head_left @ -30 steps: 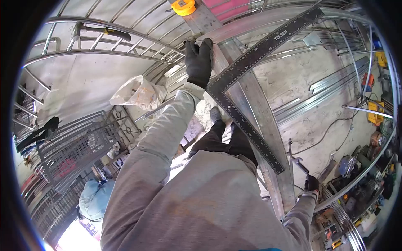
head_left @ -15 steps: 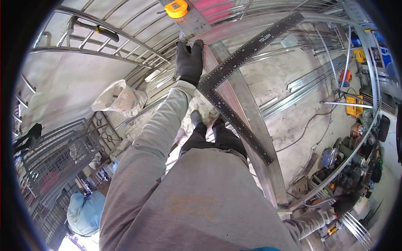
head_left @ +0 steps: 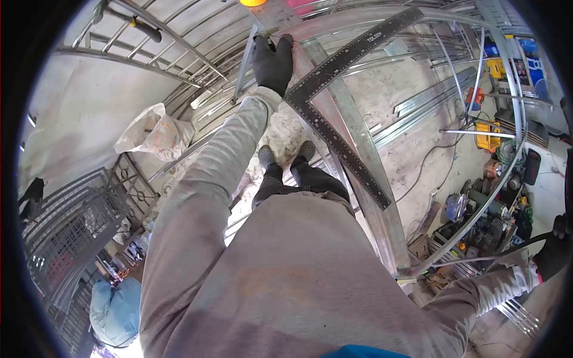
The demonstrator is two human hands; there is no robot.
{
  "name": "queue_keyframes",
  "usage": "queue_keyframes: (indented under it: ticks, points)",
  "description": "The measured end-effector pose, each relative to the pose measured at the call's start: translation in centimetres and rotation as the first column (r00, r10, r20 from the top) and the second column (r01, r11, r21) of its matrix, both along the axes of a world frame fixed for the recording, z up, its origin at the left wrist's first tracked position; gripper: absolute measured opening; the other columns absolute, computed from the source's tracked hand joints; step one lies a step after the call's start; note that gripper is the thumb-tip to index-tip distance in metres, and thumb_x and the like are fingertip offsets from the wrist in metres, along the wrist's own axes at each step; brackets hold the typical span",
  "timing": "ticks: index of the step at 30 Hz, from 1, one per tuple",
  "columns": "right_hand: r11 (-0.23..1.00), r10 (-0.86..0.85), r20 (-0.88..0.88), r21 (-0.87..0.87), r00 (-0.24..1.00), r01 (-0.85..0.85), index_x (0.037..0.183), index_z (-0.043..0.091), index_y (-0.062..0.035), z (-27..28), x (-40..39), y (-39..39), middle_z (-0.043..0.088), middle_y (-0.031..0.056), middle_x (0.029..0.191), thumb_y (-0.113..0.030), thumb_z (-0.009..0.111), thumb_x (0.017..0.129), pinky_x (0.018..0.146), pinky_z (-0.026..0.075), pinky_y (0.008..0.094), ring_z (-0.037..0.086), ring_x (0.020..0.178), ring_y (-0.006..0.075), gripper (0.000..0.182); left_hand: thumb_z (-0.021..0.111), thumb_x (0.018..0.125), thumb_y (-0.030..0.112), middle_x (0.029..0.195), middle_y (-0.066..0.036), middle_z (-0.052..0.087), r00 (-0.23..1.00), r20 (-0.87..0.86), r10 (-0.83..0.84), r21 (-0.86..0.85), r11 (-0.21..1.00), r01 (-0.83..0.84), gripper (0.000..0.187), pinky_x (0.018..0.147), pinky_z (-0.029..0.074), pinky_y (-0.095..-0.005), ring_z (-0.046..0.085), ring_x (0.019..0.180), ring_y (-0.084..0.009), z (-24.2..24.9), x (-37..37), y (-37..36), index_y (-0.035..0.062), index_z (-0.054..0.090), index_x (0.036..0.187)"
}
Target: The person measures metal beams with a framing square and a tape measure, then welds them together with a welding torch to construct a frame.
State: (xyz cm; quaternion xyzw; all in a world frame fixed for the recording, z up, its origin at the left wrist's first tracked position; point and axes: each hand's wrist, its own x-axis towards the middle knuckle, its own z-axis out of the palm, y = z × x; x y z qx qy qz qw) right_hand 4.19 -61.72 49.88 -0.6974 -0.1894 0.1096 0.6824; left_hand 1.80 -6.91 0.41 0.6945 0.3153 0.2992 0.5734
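Note:
My left hand, in a dark glove, is closed at the left end of a curved metal bar, where it meets straight metal tubes. A black carpenter's square marked TOLSEN lies across the long metal tube, its corner just right of my left wrist. At the far right edge, my right hand, also gloved, is closed on a black cable; its fingers are partly lost in the dark rim.
A yellow tape measure is at the top edge. A hammer lies on the metal grille. A white sack stands on the left. Tools and a yellow case crowd the right. A person in blue is at lower left.
My right hand has moved outward and up to the right edge, drawing the black cable along. My left hand stays at the bar. The view has shifted slightly.

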Motion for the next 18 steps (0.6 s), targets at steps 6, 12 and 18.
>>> queue_keyframes:
  ticks: [6,12,18]
  points:
    - [0.979,0.185,0.242,-0.131,0.952,-0.157,0.12,0.061,-0.0044,0.5,-2.5,2.5,0.062,0.0146,0.084,-0.019,0.042,0.109,0.064,0.055,0.0413,0.058,0.067,0.0261,0.026,0.07,0.088,0.041,0.104,-0.027,0.065,0.997,-0.076,-0.001,0.011,1.0,0.001,0.05,0.087,0.045,-0.0542,0.06,0.1,-0.0461,1.1,-0.6,-0.2,-0.0015,0.059,0.112]
    - [0.973,0.162,0.34,-0.211,0.926,-0.093,0.115,0.063,-0.0023,-0.5,-6.3,5.9,0.063,0.0144,0.084,-0.015,0.05,0.103,0.062,0.054,0.0395,0.06,0.067,0.0262,0.022,0.069,0.088,0.042,0.103,-0.027,0.063,0.997,-0.082,0.002,0.048,0.999,0.002,0.052,0.086,0.045,-0.0548,0.06,0.098,-0.0469,0.9,-0.6,-0.1,-0.0028,0.057,0.112]
    - [0.96,0.158,0.418,-0.276,0.894,-0.041,0.111,0.066,-0.0003,-5.7,-8.7,11.6,0.064,0.0142,0.083,-0.012,0.058,0.097,0.06,0.054,0.0376,0.062,0.067,0.0264,0.02,0.07,0.087,0.042,0.103,-0.029,0.063,0.997,-0.074,0.0,0.04,0.999,0.003,0.053,0.087,0.046,-0.0547,0.06,0.098,-0.0479,1.9,-1.2,-0.1,-0.0017,0.057,0.113]
